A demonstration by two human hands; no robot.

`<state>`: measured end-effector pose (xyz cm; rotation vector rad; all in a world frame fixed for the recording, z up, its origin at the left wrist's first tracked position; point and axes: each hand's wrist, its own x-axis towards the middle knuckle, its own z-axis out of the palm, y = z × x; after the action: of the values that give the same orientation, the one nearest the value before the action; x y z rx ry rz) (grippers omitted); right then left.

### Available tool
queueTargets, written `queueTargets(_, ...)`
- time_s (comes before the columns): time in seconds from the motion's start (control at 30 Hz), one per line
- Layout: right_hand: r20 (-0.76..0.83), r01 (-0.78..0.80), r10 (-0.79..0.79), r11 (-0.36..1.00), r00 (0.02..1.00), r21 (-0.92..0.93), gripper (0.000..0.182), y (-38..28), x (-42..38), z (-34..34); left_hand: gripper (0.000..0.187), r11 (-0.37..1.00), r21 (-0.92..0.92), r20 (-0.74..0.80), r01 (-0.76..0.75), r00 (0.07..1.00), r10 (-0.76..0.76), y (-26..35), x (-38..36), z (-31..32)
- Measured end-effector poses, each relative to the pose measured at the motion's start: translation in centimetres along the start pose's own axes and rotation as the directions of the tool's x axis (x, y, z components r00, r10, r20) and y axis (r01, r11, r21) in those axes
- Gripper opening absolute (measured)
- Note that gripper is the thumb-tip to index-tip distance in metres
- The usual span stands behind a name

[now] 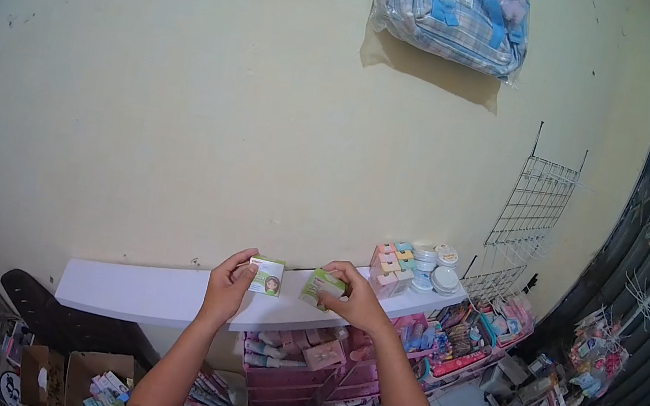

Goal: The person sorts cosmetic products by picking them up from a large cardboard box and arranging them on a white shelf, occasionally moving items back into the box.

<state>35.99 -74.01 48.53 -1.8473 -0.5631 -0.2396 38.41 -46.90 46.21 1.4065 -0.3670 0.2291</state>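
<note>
Above the white shelf (pixel 152 294), hands hold 2 small green-and-white boxes (pixel 267 276).

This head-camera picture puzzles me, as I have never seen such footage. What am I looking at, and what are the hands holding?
There is no machine here: a camera worn on a person's head looks forward and down at their own two bare hands. The left hand holds a small green and white box, and the right hand holds a similar green box. Both are above a white shelf on a cream wall. On the shelf's right end stand pastel boxes and round jars. A wrapped backpack hangs above.
</note>
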Motion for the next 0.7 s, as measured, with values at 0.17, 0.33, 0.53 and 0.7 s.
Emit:
queueTargets(0.17, 0.062, -0.069, 0.056, 0.971, 0.996, 0.228, 0.04, -1.3, -2.2, 1.0, 0.037, 0.998, 0.002, -0.042, -0.055, 0.998, 0.055, 1.4, -3.6, 0.3)
queueTargets(0.33, 0.122, -0.156, 0.125, 0.946, 0.985, 0.283, 0.04, -3.0, -4.4, 3.0, 0.037, 0.999, 0.03, -0.101, -0.027, 0.994, 0.029, 3.5, -8.5, -0.6)
queueTargets(0.53, 0.195, -0.042, -0.042, 0.912, 0.98, 0.409, 0.04, -2.3, -5.8, 7.2, 0.038, 0.994, 0.11, -0.216, -0.011, 0.976, 0.034, 5.8, -13.6, -3.5)
queueTargets(0.7, 0.263, -0.068, -0.045, 0.912, 0.964, 0.404, 0.037, -4.7, -5.6, 11.3, 0.038, 0.986, 0.169, -0.311, 0.012, 0.949, 0.041, 8.2, -17.5, -6.5)
